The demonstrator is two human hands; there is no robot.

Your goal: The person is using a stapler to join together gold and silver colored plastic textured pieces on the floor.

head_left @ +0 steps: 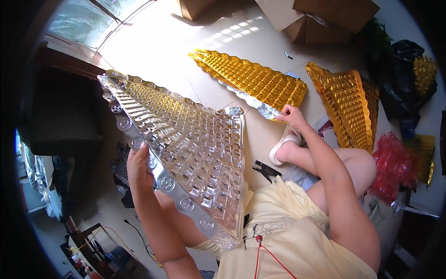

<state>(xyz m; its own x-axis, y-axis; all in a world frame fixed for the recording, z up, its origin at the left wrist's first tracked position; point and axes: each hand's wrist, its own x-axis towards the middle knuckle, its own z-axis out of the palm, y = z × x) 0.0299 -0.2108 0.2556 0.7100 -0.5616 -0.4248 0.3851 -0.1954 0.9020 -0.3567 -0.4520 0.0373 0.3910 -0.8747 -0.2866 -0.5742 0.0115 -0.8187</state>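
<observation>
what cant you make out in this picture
All in the head view:
Fingertips of the left hand: partly hidden behind the silvery panel.
Cardboard box at top: cut off by the picture's upper edge.
Black bag's contents: hidden by its dark plastic.
Small object on the floor: too small to identify.

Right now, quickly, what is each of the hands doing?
Left hand: closed, holding the silvery triangular sheet by its left edge.
Right hand: closed, pinching the near corner of the silver-edged gold triangular sheet.
</observation>
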